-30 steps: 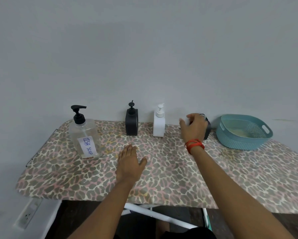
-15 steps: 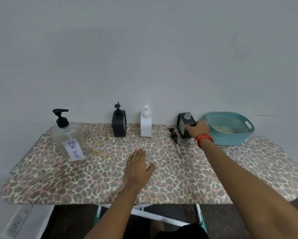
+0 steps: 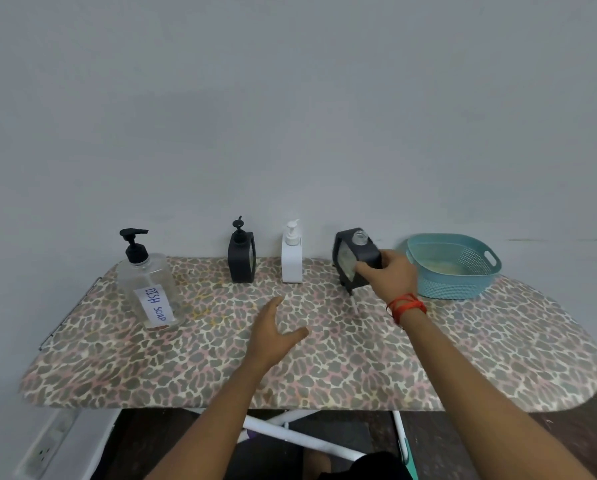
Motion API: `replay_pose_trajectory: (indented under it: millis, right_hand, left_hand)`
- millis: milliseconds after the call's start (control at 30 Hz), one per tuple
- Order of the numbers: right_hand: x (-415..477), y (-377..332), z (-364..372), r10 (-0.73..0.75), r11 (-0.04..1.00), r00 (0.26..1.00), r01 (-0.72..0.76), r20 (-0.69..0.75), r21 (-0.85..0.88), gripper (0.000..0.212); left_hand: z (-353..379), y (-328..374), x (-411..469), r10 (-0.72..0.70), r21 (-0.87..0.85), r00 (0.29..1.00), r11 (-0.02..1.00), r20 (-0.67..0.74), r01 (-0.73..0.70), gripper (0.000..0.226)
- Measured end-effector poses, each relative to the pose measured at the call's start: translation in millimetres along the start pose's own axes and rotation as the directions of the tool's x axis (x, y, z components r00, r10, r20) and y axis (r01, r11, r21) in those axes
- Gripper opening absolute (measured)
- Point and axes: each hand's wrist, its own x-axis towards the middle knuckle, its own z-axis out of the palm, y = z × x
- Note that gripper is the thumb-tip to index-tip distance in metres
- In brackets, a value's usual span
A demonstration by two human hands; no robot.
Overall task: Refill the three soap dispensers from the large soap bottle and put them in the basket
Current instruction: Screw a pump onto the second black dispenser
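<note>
My right hand [image 3: 389, 276] grips a black dispenser [image 3: 354, 254] whose neck is open; it is tilted and lifted slightly off the board, just left of the teal basket [image 3: 463, 282]. Its black pump [image 3: 352, 297] lies on the board below it, partly hidden. Another black dispenser [image 3: 241, 254] and a white dispenser [image 3: 292, 254] stand upright by the wall with pumps on. The large clear bottle labelled DISH SOAP [image 3: 148, 285] stands at the left. My left hand [image 3: 273, 336] rests flat and open on the board's middle.
The work surface is a leopard-print ironing board [image 3: 463, 368] against a grey wall, with rounded right end and white legs below. A power strip [image 3: 44, 452] lies on the floor at the lower left.
My right hand has taken the pump off the right black dispenser, laid it on the board, then gripped the body and tilted it up. The left hand stayed flat.
</note>
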Motion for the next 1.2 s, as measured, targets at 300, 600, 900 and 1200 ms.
replay_pose_trajectory:
  millis: [300, 600, 900, 1200]
  right_hand:
    - [-91.5, -57.4, 15.0, -0.183, 0.976, 0.955, 0.148, 0.231, 0.162, 0.027]
    - [-103.4, -71.1, 23.9, -0.26, 0.955, 0.905, 0.19, 0.337, 0.228, 0.032]
    - [-20.7, -26.9, 39.5, 0.016, 0.998, 0.968, -0.03, 0.249, 0.053, 0.048]
    - [60.3, 39.7, 99.2, 0.281, 0.902, 0.927, -0.168, 0.247, -0.397, 0.033]
  left_hand:
    - [-29.3, 63.1, -32.1, 0.353, -0.2, 0.935, 0.915, -0.027, -0.351, 0.126]
    - [-50.6, 63.5, -30.0, 0.304, -0.134, 0.929, 0.933, -0.21, -0.335, 0.106]
    - [-47.5, 46.5, -18.8, 0.182, -0.213, 0.964, 0.951, -0.193, -0.222, 0.11]
    - [-31.1, 15.4, 15.6, 0.09, -0.218, 0.994, 0.971, -0.059, -0.101, 0.111]
